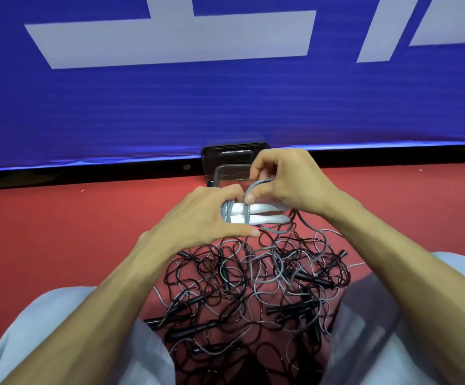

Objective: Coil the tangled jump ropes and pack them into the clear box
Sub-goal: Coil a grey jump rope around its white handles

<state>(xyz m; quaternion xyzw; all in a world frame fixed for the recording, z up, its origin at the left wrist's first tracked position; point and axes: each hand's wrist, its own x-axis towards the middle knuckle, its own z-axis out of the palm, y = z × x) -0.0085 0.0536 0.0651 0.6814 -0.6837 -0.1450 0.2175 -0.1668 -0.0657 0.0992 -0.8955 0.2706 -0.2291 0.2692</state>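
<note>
1. Near left: left knee [59,334] in pale blue-grey cloth, on the red floor [73,223].
2. Left hand [198,218], left of centre: fingers curled round the left end of two white rope handles [267,212] lying side by side. A firm grasp, thumb stretched along the near side.
3. Grey cord [257,184] makes several turns round the handles next to the left hand. One loop rises above them, and its loose end trails down into the pile.
4. Just beyond the hands, against the far edge of the floor: clear box [227,173], open top, mostly hidden by both hands. Contents cannot be told. A dark rectangular piece [235,151] stands right behind it; what it is, unclear.
5. Right hand [289,182], right of centre: fingers bent, pinching the raised cord loop, one fingertip down on the handles.
6. Near centre, between the knees: tangled pile of jump ropes [253,290], black and grey cords looped through each other, with several black handles [187,332] in it.
7. Near right: right knee [398,329], same cloth.
8. Far, full width: blue banner [225,107] with large white shapes.
</note>
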